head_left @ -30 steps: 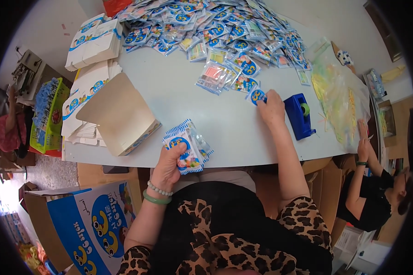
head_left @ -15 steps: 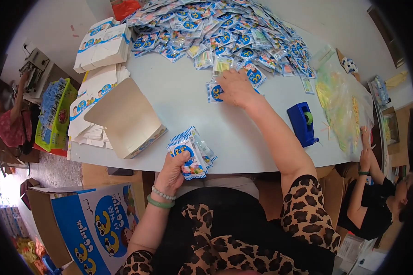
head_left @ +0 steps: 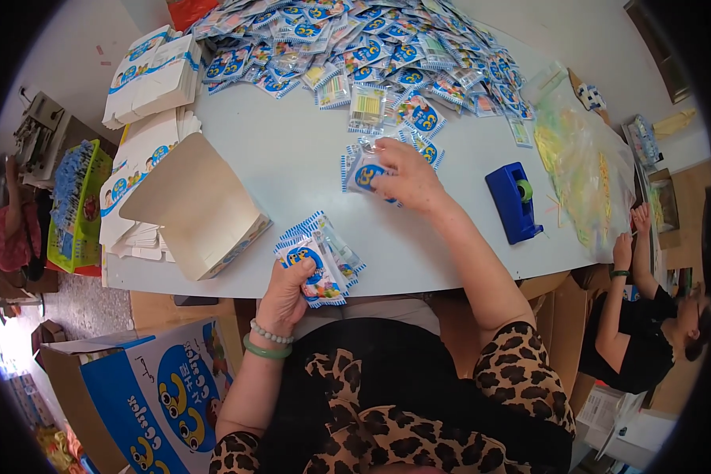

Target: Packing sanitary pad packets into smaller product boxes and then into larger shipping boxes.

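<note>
My left hand (head_left: 283, 296), with beaded and green bracelets at its wrist, holds a small fanned stack of blue-and-white candy packets (head_left: 321, 272) by the table's near edge, thumb on top. Farther off and to the right, my right hand (head_left: 413, 180) pinches one or more similar packets (head_left: 363, 175) between thumb and fingers. How many it has is hidden. Just behind it, loose packets (head_left: 420, 117) lie at the front of a large heap of packets (head_left: 371, 51). An open white carton (head_left: 197, 201) rests on the table left of my left hand.
Bundled flat cartons (head_left: 154, 79) and loose ones (head_left: 138, 174) lie at the left. A blue tape dispenser (head_left: 507, 209) stands right of my forearm, beside a clear bag (head_left: 588, 166) of yellowish contents. A big printed box (head_left: 158, 395) sits low left. Other people work at both sides.
My right hand has drawn back a little from the heap, with packets now in its fingers. My left hand still holds its stack; the whole view has shifted slightly.
</note>
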`<state>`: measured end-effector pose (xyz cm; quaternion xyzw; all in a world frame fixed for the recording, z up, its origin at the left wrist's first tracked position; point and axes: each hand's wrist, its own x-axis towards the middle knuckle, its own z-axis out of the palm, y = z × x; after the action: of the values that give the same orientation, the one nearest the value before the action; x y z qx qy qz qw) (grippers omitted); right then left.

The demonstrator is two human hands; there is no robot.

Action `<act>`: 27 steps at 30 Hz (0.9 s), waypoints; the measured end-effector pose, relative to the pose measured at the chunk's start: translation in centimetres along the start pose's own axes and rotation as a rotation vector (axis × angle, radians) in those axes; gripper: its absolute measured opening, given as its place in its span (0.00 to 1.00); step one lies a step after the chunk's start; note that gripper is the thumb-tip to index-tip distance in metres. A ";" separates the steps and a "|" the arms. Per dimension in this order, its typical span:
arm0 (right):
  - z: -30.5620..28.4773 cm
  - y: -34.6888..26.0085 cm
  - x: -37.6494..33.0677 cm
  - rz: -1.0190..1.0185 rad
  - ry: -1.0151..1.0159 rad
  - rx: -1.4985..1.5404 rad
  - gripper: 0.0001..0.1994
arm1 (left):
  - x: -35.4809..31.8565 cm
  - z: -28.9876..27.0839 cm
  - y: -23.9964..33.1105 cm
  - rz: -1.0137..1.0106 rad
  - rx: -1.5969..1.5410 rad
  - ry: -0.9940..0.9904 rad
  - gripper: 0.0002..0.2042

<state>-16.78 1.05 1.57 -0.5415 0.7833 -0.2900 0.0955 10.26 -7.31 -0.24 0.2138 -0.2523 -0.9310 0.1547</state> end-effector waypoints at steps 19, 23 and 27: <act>-0.3 -0.5 1.3 0.002 -0.074 -0.365 0.23 | -0.1 -0.5 -0.1 0.005 -0.008 -0.012 0.27; -0.1 -1.3 -0.2 -0.014 -0.002 -0.562 0.23 | 0.2 -0.7 -0.1 -0.008 -0.028 -0.036 0.26; -0.2 -2.4 -1.4 -0.006 0.084 -0.459 0.19 | 0.0 -0.9 0.0 -0.008 -0.036 -0.041 0.26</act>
<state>-14.42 1.80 2.87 -0.5390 0.8302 -0.1268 -0.0637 10.65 -7.65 -0.98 0.1931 -0.2375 -0.9402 0.1495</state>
